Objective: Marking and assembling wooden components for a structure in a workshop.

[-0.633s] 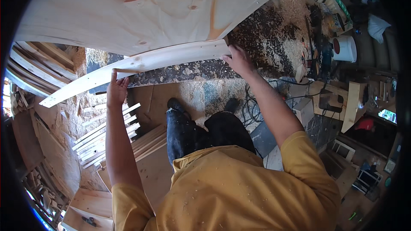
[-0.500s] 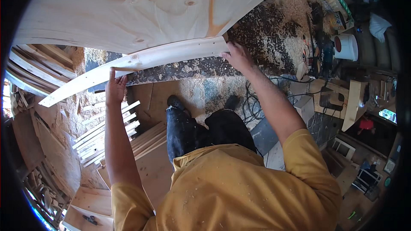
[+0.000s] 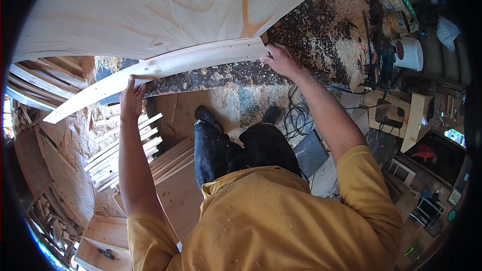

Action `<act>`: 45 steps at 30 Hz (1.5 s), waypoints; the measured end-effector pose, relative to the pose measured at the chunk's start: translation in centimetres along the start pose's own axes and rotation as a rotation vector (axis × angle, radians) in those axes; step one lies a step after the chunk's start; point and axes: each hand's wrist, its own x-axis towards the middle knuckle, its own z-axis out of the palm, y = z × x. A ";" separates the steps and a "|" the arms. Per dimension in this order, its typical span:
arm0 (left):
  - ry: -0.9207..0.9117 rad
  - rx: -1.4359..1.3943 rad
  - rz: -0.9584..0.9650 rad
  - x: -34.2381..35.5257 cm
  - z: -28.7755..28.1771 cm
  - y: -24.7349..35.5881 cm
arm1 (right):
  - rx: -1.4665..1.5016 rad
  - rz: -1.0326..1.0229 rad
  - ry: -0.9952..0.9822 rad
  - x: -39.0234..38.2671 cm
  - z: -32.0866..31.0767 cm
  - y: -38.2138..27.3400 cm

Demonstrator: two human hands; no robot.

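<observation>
A long pale wooden board [image 3: 201, 57], bowed by the lens, lies along the near edge of a large knotty wood panel [image 3: 186, 15]. My left hand [image 3: 132, 100] grips the board's near edge left of the middle, thumb up on its face and fingers underneath. At the board's right end, my right hand [image 3: 282, 62] is closed with thumb and curled fingers at the corner; its fingertips are partly hidden. Beneath both pieces is a dark, stained workbench [image 3: 211, 77] strewn with shavings. The board's left end sticks out past the bench.
Wood shavings [image 3: 346, 10] heap on the bench's right side, near a white bucket [image 3: 411, 54]. Black cables [image 3: 297, 118] coil on the floor by my feet. Stacked wood strips [image 3: 123, 155] lie at the left, with more planks [image 3: 45, 83] beyond and an open wooden box [image 3: 103, 243] lower down.
The board's right end has shifted slightly away from me. My right fingers are more curled at that end, and my left hand keeps its hold. The whole view has tilted a little.
</observation>
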 end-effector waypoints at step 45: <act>-0.120 1.023 0.465 -11.9 22.3 -6.5 | 0.053 0.021 -0.239 1.9 -1.5 1.3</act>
